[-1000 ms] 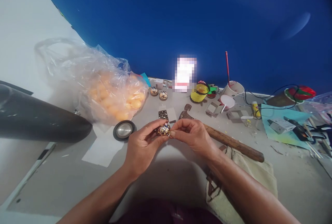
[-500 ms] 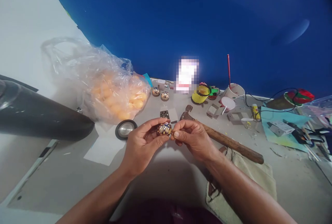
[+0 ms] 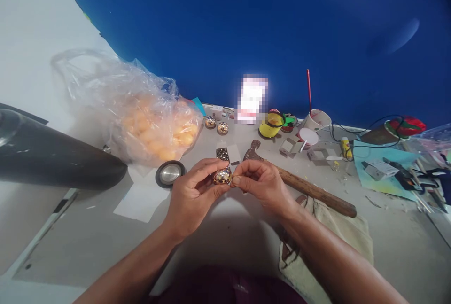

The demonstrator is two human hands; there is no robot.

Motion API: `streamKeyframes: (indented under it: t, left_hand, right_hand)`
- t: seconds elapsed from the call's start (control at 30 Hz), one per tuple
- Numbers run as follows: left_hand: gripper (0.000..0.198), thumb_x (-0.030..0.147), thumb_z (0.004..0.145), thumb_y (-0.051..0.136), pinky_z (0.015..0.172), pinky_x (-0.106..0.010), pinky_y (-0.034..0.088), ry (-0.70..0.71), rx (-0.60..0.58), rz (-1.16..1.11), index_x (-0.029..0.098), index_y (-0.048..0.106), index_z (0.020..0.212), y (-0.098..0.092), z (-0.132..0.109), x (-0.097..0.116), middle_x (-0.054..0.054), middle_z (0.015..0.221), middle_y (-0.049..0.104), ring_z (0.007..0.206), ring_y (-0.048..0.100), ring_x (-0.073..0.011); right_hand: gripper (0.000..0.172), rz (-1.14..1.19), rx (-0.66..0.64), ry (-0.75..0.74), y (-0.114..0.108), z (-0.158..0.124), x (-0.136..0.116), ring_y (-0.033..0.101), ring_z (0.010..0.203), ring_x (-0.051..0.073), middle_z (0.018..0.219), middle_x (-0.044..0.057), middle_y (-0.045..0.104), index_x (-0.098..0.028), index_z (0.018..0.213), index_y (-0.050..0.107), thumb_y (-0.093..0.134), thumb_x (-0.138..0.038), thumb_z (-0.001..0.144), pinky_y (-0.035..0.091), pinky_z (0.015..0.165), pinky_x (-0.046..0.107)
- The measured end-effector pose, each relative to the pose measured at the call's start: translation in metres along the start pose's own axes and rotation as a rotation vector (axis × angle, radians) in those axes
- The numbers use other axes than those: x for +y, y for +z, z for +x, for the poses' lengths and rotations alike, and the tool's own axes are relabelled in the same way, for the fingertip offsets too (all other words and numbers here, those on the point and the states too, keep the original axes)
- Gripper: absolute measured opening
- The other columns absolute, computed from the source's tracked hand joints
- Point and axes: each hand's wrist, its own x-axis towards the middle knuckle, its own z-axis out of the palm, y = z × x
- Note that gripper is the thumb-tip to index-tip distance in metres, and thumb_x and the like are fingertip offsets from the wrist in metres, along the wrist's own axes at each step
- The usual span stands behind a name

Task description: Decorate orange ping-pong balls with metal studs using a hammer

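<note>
In a snug grip, the left hand (image 3: 188, 196) apparently steadied a studded ball (image 3: 222, 175) beside the right hand (image 3: 263, 184), pinched closed, contents unclear

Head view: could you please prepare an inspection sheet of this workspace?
Surface: flat grey tabletop, small pale debris scattered at right.
Job's things: shiny gold-and-silver round ball in hand; small pale open box of dark metallic bits behind it; two similar balls farther back.
Clutter: brown wooden-handled hammer beside beige fabric cloth; clear plastic bag with orange contents.
Grips: left hand holds the ball; right hand pinches at its edge, any piece there too small to tell.
Cables: thin black cable looping at right rear.
Surroundings: broad blue wall behind.
</note>
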Motion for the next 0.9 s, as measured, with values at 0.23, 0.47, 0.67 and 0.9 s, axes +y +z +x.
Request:
streamKeyframes:
  t: [0.23,0.47,0.67,0.9]
  left_hand:
    - [0.026,0.026,0.071,0.087,0.089,-0.03,0.061,0.077,0.029,0.046,0.026,0.083,0.097,0.003,-0.005,-0.002,-0.006,0.108,0.073,0.099,0.07,-0.0222]
    - [0.022,0.024,0.079,0.082,0.094,-0.033,0.056,0.27,0.108,0.195,0.029,0.081,0.1,0.009,-0.011,-0.006,-0.006,0.11,0.073,0.105,0.067,-0.0242]
    - [0.032,0.028,0.07,0.088,0.088,-0.031,0.061,0.013,0.042,-0.015,0.023,0.081,0.101,0.007,-0.007,-0.002,-0.006,0.11,0.076,0.096,0.072,-0.0223]
    - [0.044,0.022,0.068,0.091,0.082,-0.026,0.062,-0.175,-0.115,-0.349,0.021,0.078,0.11,0.003,-0.003,-0.007,-0.006,0.101,0.081,0.085,0.075,-0.0172]
  right_hand:
    - [0.017,-0.077,0.054,-0.058,0.006,-0.002,-0.006,0.051,0.055,0.01,0.063,-0.001,0.063,-0.018,0.068,0.068,0.078,-0.031,0.072,0.042,0.054,0.024]
    - [0.015,-0.104,0.079,-0.062,0.011,-0.003,-0.004,0.048,0.054,0.01,0.061,-0.002,0.06,-0.018,0.071,0.067,0.075,-0.031,0.073,0.04,0.051,0.024]
    - [0.022,-0.075,-0.01,-0.036,0.003,-0.003,-0.006,0.051,0.055,0.01,0.065,-0.002,0.061,-0.018,0.076,0.065,0.077,-0.036,0.077,0.043,0.051,0.022]
    - [0.036,0.151,-0.176,0.015,-0.009,0.001,-0.001,0.052,0.053,0.008,0.07,-0.002,0.064,-0.018,0.077,0.06,0.083,-0.046,0.075,0.044,0.049,0.02]
